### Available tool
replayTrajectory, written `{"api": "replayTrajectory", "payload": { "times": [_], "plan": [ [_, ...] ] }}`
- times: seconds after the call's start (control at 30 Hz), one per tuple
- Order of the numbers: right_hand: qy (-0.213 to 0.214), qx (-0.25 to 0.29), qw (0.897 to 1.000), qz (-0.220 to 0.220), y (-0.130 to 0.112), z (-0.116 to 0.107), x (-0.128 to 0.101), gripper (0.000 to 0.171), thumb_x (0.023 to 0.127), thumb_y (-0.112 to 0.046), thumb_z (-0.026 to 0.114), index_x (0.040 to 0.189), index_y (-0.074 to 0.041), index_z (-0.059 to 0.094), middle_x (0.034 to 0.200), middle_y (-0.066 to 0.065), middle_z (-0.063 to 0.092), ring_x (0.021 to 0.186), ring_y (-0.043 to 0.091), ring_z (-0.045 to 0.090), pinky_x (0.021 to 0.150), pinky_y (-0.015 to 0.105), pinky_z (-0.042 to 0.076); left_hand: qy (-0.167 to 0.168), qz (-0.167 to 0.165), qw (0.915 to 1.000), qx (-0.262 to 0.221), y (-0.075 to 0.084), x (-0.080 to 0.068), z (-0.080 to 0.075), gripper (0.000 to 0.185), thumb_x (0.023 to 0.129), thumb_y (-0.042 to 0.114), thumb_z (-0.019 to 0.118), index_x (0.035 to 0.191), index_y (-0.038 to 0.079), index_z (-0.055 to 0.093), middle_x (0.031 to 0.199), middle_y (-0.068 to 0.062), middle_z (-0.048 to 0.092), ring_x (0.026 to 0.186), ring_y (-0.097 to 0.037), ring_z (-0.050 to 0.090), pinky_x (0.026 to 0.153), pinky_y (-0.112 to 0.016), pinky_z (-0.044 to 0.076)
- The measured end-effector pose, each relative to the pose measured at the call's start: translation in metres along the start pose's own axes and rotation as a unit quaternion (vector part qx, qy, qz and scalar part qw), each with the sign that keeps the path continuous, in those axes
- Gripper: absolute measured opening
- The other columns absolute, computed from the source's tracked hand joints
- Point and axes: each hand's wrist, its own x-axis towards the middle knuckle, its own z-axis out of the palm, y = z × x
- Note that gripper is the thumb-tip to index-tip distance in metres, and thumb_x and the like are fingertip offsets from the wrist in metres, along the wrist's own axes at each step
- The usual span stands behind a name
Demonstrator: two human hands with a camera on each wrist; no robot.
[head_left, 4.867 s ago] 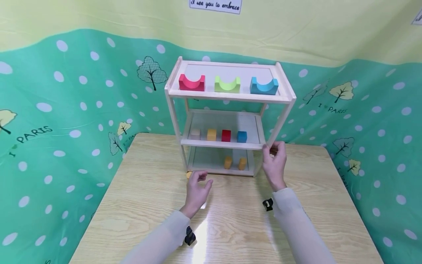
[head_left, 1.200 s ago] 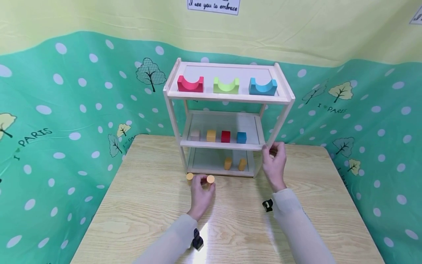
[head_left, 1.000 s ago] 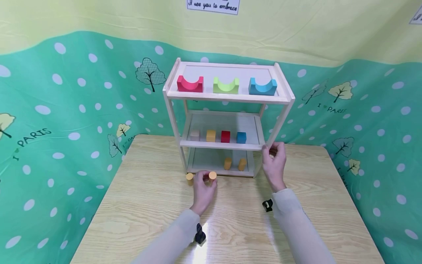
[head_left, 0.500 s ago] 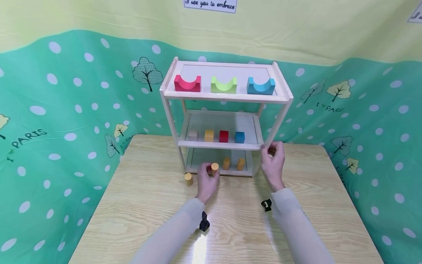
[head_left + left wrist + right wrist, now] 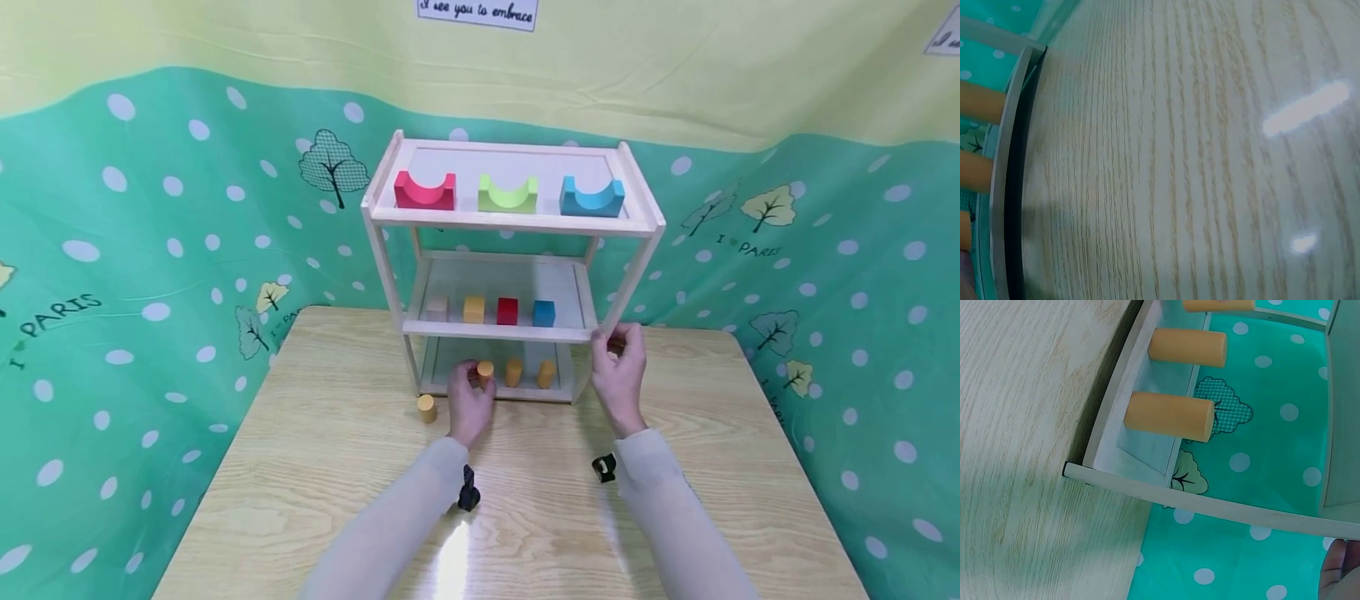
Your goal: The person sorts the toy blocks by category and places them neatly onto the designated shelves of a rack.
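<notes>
You pinched the yellow cylinder (image 5: pixel 485 369) in your left hand (image 5: pixel 469 403) at the rack's bottom shelf (image 5: pixel 495 390) while your right hand (image 5: pixel 619 372) gripped the front post (image 5: pixel 628 279); setting it upright beside its neighbours (image 5: pixel 529 372) looked best.

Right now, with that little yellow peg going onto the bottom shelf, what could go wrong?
The left hand sets its cylinder close beside two upright ones; a nudge might topple them. The right hand grips only one post of the shelf unit, so a bump could still shake the cubes above.
</notes>
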Motion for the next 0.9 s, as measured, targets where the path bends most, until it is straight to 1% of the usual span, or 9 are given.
{"api": "replayTrajectory", "payload": {
  "times": [0.13,0.27,0.37,0.5,0.6,0.73,0.9],
  "plan": [
    [-0.001,0.000,1.000,0.001,0.000,0.000,0.000,0.015,0.094,-0.002,0.054,0.105,0.008,0.049,0.097,0.016,0.054,0.085,0.021,0.052,0.075,0.027,0.046,0.010,0.019,0.9998,0.006,-0.005,0.002,0.001,0.032,0.083,-0.001,0.069,0.111,-0.004,0.054,0.102,-0.016,0.058,0.091,-0.029,0.059,0.080,-0.039,0.052],
    [0.000,-0.005,1.000,0.004,-0.001,0.000,-0.001,0.015,0.094,-0.002,0.053,0.105,0.008,0.049,0.097,0.016,0.054,0.085,0.020,0.052,0.076,0.026,0.045,0.015,0.025,0.9994,0.017,-0.010,0.005,0.001,0.032,0.083,-0.002,0.069,0.111,-0.004,0.054,0.102,-0.017,0.059,0.092,-0.029,0.059,0.081,-0.038,0.052],
    [0.000,-0.009,1.000,0.005,0.001,0.001,-0.001,0.016,0.094,-0.002,0.053,0.106,0.009,0.048,0.098,0.016,0.053,0.086,0.020,0.052,0.076,0.026,0.045,0.015,0.021,0.9993,0.025,-0.012,0.007,0.001,0.032,0.083,-0.003,0.068,0.111,-0.005,0.054,0.101,-0.018,0.059,0.092,-0.029,0.060,0.081,-0.038,0.052],
    [0.000,-0.003,1.000,0.007,0.019,0.002,0.001,0.018,0.095,-0.004,0.054,0.108,0.008,0.048,0.100,0.017,0.053,0.086,0.022,0.052,0.076,0.026,0.045,0.010,0.015,0.9993,0.033,-0.012,0.009,0.001,0.032,0.083,-0.004,0.068,0.111,-0.006,0.054,0.101,-0.019,0.059,0.092,-0.031,0.060,0.081,-0.039,0.052],
    [0.001,-0.002,1.000,0.011,0.034,0.004,0.003,0.019,0.095,-0.007,0.055,0.108,0.005,0.049,0.100,0.015,0.054,0.087,0.021,0.052,0.076,0.026,0.046,0.004,0.000,0.9990,0.044,-0.013,0.010,0.001,0.032,0.084,-0.003,0.068,0.112,-0.004,0.054,0.103,-0.017,0.059,0.093,-0.029,0.060,0.081,-0.037,0.052],
    [0.002,0.001,1.000,0.016,0.038,0.004,0.003,0.019,0.096,-0.014,0.056,0.108,0.001,0.050,0.100,0.009,0.054,0.087,0.018,0.053,0.077,0.026,0.046,-0.003,-0.016,0.9987,0.049,-0.012,0.011,0.002,0.031,0.084,-0.002,0.069,0.112,-0.003,0.054,0.104,-0.016,0.058,0.094,-0.027,0.060,0.082,-0.036,0.052],
    [0.005,0.010,1.000,0.012,0.038,0.003,0.003,0.019,0.095,-0.015,0.057,0.106,-0.001,0.050,0.098,0.006,0.054,0.087,0.018,0.053,0.077,0.027,0.047,-0.003,-0.019,0.9989,0.042,-0.012,0.011,0.002,0.031,0.084,-0.002,0.069,0.112,-0.003,0.054,0.105,-0.017,0.059,0.095,-0.028,0.060,0.083,-0.036,0.052]
  ]
}}
